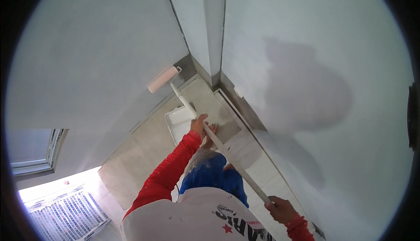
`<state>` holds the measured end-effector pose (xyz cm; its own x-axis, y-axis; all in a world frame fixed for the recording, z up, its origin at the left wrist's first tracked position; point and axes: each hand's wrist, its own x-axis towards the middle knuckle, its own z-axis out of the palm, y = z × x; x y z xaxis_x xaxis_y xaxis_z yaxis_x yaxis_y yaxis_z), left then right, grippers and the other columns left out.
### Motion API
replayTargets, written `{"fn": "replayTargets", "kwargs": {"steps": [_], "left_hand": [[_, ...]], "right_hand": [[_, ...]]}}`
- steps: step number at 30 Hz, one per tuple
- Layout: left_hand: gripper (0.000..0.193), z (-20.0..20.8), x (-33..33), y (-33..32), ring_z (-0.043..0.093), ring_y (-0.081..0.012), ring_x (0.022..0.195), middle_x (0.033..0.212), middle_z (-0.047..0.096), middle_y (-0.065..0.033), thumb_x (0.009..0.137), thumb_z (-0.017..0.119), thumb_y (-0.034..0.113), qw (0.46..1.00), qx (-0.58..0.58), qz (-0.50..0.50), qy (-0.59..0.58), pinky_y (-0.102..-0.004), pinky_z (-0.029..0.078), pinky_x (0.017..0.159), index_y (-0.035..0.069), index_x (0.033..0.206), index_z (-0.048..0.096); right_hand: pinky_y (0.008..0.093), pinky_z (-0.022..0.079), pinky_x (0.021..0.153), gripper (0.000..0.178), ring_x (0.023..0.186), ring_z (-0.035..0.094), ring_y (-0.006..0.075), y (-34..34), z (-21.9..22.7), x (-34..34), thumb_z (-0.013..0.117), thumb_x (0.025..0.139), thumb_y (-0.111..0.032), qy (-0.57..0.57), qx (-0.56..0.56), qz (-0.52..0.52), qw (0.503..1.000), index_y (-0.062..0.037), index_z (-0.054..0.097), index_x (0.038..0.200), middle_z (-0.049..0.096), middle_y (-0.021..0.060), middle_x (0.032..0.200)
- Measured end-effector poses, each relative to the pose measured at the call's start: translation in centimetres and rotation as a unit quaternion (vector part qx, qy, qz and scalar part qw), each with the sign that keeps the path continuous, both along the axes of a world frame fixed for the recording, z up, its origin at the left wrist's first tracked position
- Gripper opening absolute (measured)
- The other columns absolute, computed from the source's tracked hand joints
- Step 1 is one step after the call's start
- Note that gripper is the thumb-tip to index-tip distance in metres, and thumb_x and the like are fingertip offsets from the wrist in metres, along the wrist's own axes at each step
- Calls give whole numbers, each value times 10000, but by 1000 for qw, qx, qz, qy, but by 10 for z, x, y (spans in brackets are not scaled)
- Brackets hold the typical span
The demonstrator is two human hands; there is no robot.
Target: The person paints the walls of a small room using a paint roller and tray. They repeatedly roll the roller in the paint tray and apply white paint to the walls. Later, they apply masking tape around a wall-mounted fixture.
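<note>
My left hand (199,126) is closed round the upper part of a paint roller's long pole, just below its pale handle. Lower down, at the right, my right hand (281,209) grips the same pole near its end. The paint roller (163,79) has a pinkish-white sleeve on a wire frame and lies against the left wall, close above a grey unpainted patch (187,67) by the corner. Below the handle a white paint tray (178,117) sits on the floor, partly hidden by my left hand and arm.
Walls meet at a narrow corner column (213,26) ahead. A pale wall (350,44) with my shadow on it runs along the right, with a small white fitting (238,92) low down. A framed window (33,151) and a printed sheet (70,214) are at the left.
</note>
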<state>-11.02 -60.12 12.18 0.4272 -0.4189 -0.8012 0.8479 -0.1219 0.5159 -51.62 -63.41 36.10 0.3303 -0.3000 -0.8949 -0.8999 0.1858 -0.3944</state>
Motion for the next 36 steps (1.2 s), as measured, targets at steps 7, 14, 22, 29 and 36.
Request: {"fn": "replayTargets", "kwargs": {"steps": [7,14,22,29,36], "left_hand": [[407,-141,52,-32,589,-297,586,813,553,-167,828,640,281,980,149,-131,-11,-496,526,496,-80,942,490],[205,-230,53,-19,577,-274,483,627,564,-107,846,555,231,972,199,-122,-10,-467,525,463,31,892,562],[252,-154,-1,-27,461,-238,454,590,440,-41,807,562,367,936,-52,120,328,-435,434,461,142,774,454],[267,-196,12,-57,458,-217,458,619,461,-44,818,567,394,961,83,144,222,-390,393,431,139,803,486],[314,-246,45,-78,468,-214,449,628,454,-56,861,558,415,957,97,148,231,-443,422,420,108,839,496]], "right_hand": [[278,416,483,397,514,527,100,-29,-69,95,580,928,-399,63,57,-34,996,-64,618,1136,542,20,591],[354,492,555,416,541,571,171,-57,-96,136,591,894,-428,76,-106,186,974,-59,639,1081,614,91,633],[409,517,599,416,657,670,305,-56,-72,46,629,858,-459,137,165,26,976,-51,617,941,662,156,705],[510,481,618,444,735,626,459,-60,-80,134,565,892,-474,155,-87,200,964,-32,569,851,637,228,711],[549,497,646,449,718,633,460,-57,-117,149,501,918,-484,173,-168,261,935,-42,566,873,638,243,714]]}}
